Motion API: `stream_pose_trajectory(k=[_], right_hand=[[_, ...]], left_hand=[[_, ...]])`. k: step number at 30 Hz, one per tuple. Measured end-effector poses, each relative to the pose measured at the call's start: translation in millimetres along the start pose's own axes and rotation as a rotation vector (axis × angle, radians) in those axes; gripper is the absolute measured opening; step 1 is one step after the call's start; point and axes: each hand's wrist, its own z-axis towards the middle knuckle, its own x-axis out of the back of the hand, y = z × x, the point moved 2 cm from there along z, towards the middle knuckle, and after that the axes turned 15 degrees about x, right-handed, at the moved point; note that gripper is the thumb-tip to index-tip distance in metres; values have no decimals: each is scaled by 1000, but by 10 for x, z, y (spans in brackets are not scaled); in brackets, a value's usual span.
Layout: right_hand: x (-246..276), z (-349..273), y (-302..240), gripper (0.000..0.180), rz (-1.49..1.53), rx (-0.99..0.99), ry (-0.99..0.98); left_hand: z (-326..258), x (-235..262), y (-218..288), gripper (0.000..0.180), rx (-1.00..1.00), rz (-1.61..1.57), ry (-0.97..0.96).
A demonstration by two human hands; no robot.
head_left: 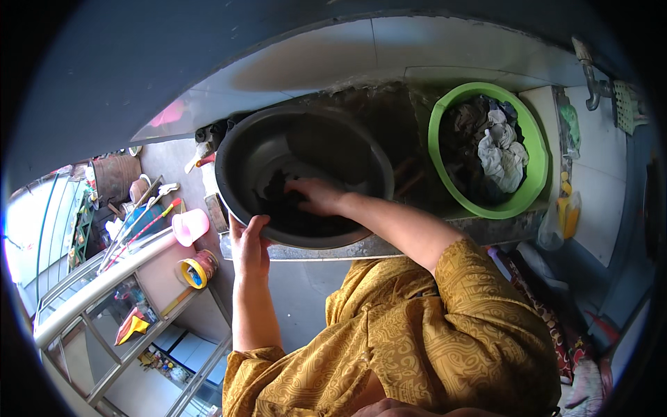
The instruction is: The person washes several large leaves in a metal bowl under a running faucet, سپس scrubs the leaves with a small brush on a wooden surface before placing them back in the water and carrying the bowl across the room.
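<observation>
A wide black basin (pixel 333 142) rests on the dark counter, tilted somewhat toward its front left side. My left hand (pixel 249 243) is closed on the basin's near-left rim, thumb and fingers at the edge. Down inside the basin, my right hand (pixel 318 197) bends its fingers into a dark, wet-looking heap that seems to be cloth (pixel 278 194). The fingertips are partly lost against the dark heap. To the right stands a green tub (pixel 539 167), holding dark clothes and a crumpled white garment (pixel 501 154).
A tap (pixel 592 87) juts from the wall at the far right. Near it hang a pale green perforated holder (pixel 627 108) and a clear plastic bag (pixel 552 226). Left and below are a pink tub (pixel 190 226), a yellow bucket (pixel 197 270) and a railing (pixel 111 288).
</observation>
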Motion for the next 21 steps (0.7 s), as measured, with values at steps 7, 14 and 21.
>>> stream_pose_trajectory(k=[7, 14, 21], right_hand=[[2, 62, 25, 50, 118, 118, 71], [10, 95, 15, 45, 374, 268, 281], [195, -17, -278, 44, 1047, 76, 202]], left_hand=[[-136, -248, 211, 51, -194, 49, -40], [-334, -867, 423, 62, -614, 207, 49], [-500, -1261, 408, 65, -665, 313, 60]])
